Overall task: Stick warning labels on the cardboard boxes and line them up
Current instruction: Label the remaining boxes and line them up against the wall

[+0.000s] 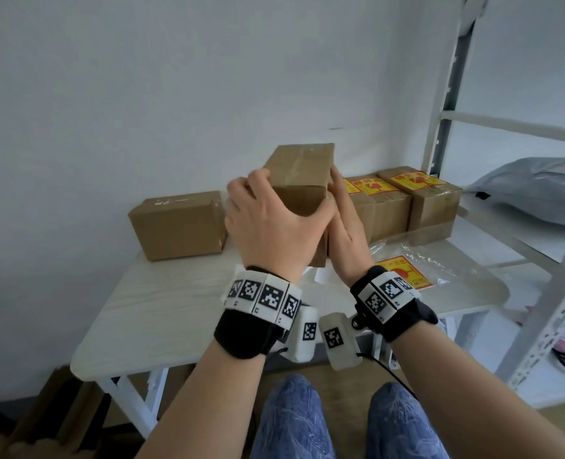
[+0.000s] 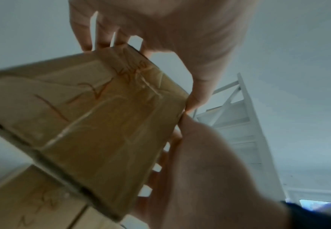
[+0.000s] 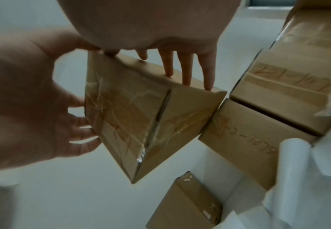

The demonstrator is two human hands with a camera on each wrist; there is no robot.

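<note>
A plain brown cardboard box (image 1: 302, 167), taped along its seam, is lifted off the white table (image 1: 162, 306) and tilted. My left hand (image 1: 271, 220) grips its near left side, thumb across the front face. Along its right side lies my right hand (image 1: 344, 226), fingers up the face, thumb at the edge. The left wrist view shows the box (image 2: 94, 124) with red handwriting under the tape. The right wrist view shows the box (image 3: 141, 117) between both hands. No label is visible on it. Several labelled boxes (image 1: 403, 197) stand in a row at the back right.
A second plain box (image 1: 178, 223) sits at the table's back left. A clear plastic bag with red-and-yellow warning labels (image 1: 403, 270) lies on the table at right. A white metal shelf (image 1: 446, 114) with a grey bag (image 1: 533, 190) borders the table's right side.
</note>
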